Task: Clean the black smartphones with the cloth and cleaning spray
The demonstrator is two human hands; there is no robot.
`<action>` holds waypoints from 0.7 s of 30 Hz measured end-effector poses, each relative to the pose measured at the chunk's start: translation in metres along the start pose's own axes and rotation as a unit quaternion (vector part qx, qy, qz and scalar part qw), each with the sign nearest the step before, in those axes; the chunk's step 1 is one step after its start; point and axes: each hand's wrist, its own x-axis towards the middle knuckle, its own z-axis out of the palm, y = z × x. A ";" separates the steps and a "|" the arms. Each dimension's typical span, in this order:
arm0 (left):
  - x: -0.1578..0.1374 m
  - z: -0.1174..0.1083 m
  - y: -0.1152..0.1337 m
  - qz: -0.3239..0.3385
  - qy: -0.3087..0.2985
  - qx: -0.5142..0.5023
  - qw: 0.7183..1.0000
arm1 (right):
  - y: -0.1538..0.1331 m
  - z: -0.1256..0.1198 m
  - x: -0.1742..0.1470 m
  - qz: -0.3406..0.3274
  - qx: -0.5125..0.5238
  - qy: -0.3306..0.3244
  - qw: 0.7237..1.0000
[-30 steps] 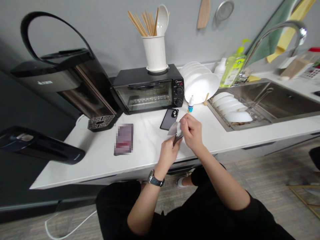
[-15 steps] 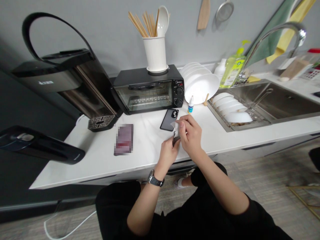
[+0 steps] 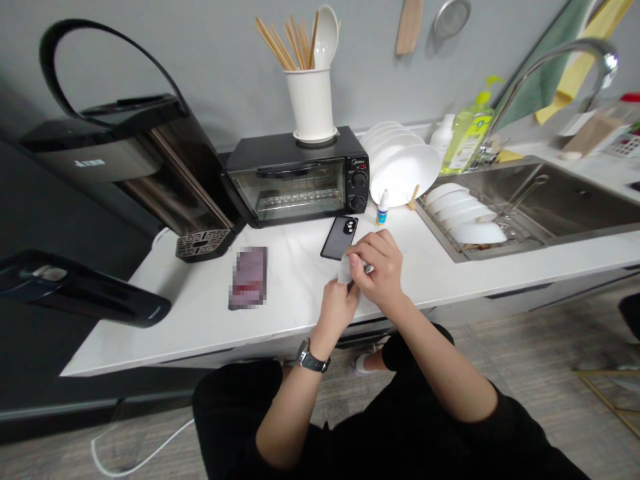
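Left hand (image 3: 339,308) grips a dark item (image 3: 351,287), right hand (image 3: 379,268) pinches a cloth (image 3: 343,270) beside it; a slack grip could let the item, between both, fall near the phone (image 3: 339,237) beyond

The table (image 3: 295,283) is white, with faint grey veins. The held sheet (image 3: 344,271) is pale grey. The phone (image 3: 339,237) has a grey back and a black edge. The small bottle (image 3: 383,208) is white, its label (image 3: 382,217) blue and yellow. The oven (image 3: 297,175) is black, the plates (image 3: 406,176) are white, and the soap bottle (image 3: 467,140) is yellow-green. The floor (image 3: 520,343) has grey-brown streaks.
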 end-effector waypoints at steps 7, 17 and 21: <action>0.002 -0.001 0.006 -0.010 0.010 -0.005 1.000 | 0.012 0.004 0.001 0.230 0.160 0.020 0.960; 0.001 -0.001 0.003 -0.010 -0.004 -0.026 1.000 | -0.005 0.005 -0.007 0.101 0.045 0.054 0.992; 0.001 0.001 0.002 -0.019 0.001 -0.025 1.000 | -0.005 0.003 -0.010 -0.018 -0.021 0.024 0.999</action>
